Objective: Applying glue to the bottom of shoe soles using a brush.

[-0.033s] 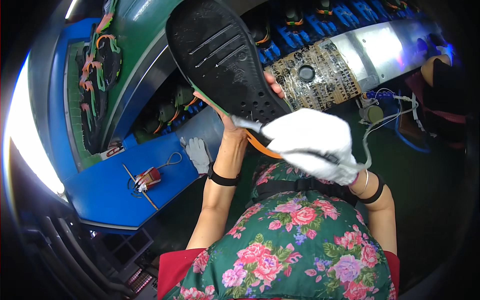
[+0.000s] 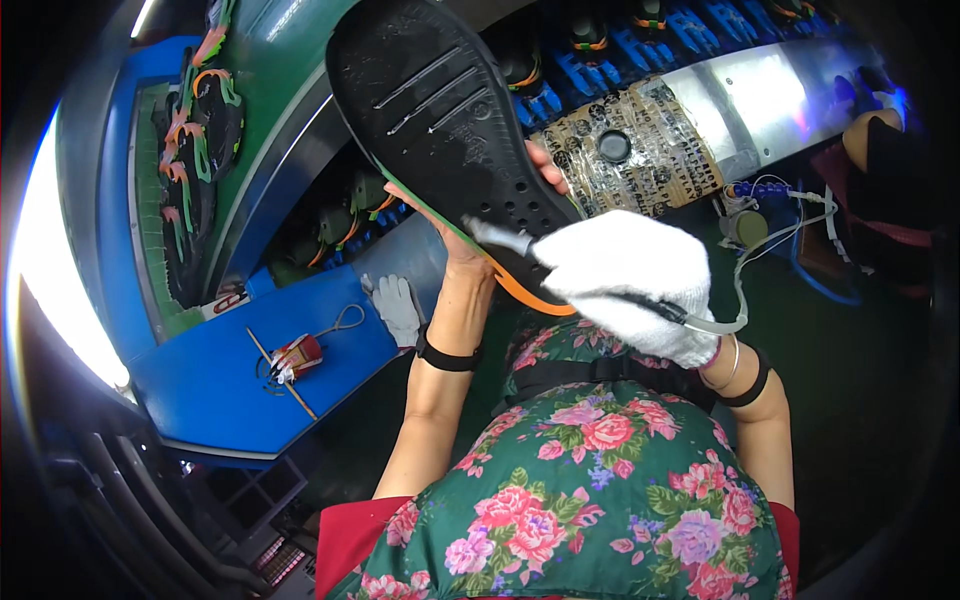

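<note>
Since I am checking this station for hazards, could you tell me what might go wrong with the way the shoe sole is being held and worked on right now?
The left hand is bare and holds the black sole right beside the tool tip, so a slip could catch those fingers. The thin hose trailing from the gloved right hand hangs loose and might snag. The sole is held up in the air unsupported, so it could twist or drop.

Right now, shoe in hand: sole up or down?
Sole up. The shoe's black tread with grooves and holes faces the camera, gripped by the left hand; the gloved right hand holds a tool against it.
</note>
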A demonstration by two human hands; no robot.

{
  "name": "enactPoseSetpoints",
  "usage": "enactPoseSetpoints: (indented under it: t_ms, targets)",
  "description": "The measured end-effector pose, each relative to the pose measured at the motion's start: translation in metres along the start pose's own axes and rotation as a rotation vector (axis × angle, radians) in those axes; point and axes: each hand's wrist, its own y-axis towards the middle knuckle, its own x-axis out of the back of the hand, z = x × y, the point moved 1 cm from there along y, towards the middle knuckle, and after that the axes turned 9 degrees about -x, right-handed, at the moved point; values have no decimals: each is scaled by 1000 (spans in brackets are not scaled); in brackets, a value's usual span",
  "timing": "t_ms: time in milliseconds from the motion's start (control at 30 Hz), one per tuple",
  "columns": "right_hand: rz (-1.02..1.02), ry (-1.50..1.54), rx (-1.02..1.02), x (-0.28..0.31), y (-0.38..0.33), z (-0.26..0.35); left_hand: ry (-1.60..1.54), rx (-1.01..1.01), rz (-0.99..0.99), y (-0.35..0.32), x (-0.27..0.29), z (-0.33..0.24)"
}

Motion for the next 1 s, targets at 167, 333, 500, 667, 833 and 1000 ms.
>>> enactPoseSetpoints:
  t_ms: [167, 333, 500, 667, 833, 1000]
  targets:
    - [33, -121, 80, -12, -6, 5, 33, -41, 118, 9, 2, -5]
    - [-38, 96, -50, 0, -5, -6, 69, 14, 147, 11, -1, -8]
    - [20, -32, 10, -6, -8, 3, 48, 18, 218, 17, -4, -13]
    - [-18, 120, -76, 1, -9, -6, 56, 14, 251, 22, -2, -16]
    - [21, 10, -33, -1, -12, -2, 70, 6, 271, 27, -3, -18]
    - [-1, 16, -51, 2, -10, 1, 113, 1, 281, 31, -7, -19]
